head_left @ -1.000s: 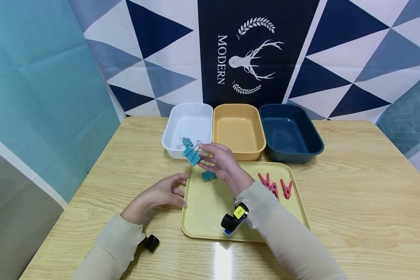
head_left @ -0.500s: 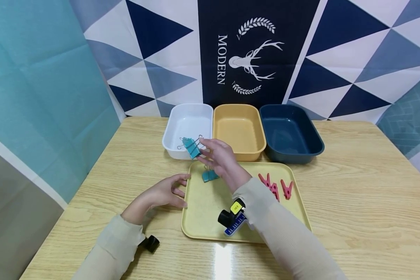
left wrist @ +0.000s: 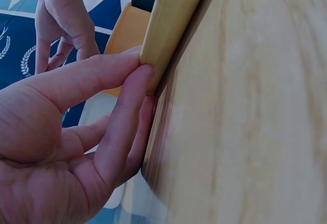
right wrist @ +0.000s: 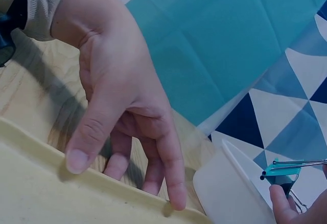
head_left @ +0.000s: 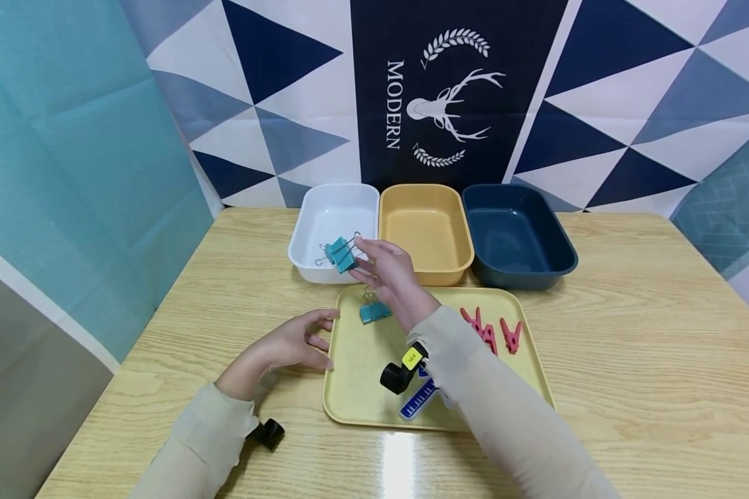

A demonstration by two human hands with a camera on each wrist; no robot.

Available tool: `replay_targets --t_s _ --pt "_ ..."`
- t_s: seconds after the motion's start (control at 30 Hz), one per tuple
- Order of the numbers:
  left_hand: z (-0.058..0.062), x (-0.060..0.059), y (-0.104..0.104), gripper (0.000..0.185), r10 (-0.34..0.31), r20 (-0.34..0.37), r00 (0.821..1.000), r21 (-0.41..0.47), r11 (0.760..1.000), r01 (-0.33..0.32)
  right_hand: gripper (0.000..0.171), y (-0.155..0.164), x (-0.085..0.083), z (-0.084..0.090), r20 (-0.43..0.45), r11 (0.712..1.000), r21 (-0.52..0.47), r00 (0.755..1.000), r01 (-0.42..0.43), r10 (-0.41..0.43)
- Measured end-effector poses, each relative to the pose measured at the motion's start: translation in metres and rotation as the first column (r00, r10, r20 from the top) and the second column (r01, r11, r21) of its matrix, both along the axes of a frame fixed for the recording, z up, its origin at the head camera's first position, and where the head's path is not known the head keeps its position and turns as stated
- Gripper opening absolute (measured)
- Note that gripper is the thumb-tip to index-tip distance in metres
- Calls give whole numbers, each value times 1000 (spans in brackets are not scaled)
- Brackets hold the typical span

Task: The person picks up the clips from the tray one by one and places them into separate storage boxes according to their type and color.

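Note:
My right hand (head_left: 388, 272) pinches a teal binder clip (head_left: 344, 258) by its wire handles, over the front part of the white bin (head_left: 299, 242). Another teal clip lies in that bin, mostly covered by the held one in the head view. A further teal binder clip (head_left: 375, 312) rests on the yellow tray (head_left: 362, 367), below my right hand. My left hand (head_left: 296, 342) is at the tray's left edge, thumb and fingers spread along it. The left wrist view shows its fingertips (left wrist: 145, 71) touching the rim.
An orange bin (head_left: 427, 277) and a dark blue bin (head_left: 527, 278) stand right of the white one. Several red clothespins (head_left: 510, 337) lie on the tray's right side. A blue-and-white striped piece (head_left: 419, 400) lies partly under my right forearm. A patterned cloth hangs behind the table.
My right hand has moved away from me with the binder clip, from the white bin's front edge to over its inside. My left hand has stayed at the tray edge.

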State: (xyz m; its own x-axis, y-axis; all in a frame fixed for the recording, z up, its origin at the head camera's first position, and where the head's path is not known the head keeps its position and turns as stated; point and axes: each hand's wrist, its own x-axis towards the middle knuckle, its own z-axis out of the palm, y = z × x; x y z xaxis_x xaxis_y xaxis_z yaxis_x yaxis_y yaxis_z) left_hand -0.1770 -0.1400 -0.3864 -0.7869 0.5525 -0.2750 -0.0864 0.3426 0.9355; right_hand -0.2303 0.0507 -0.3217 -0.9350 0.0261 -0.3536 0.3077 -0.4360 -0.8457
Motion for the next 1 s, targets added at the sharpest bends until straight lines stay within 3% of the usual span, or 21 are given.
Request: replay_targets --t_s 0.5,0.83,1.0 --pt "1 -1 0 85 5 7 1000 1 1000 -5 24 -6 -15 6 51 999 -6 998 48 -48" --pt "1 0 1 84 7 8 1000 3 1000 -7 24 -13 -18 6 49 997 46 997 59 -61" --pt "0 0 1 84 6 4 1000 12 1000 -6 24 -15 -21 6 41 997 22 996 74 -75"
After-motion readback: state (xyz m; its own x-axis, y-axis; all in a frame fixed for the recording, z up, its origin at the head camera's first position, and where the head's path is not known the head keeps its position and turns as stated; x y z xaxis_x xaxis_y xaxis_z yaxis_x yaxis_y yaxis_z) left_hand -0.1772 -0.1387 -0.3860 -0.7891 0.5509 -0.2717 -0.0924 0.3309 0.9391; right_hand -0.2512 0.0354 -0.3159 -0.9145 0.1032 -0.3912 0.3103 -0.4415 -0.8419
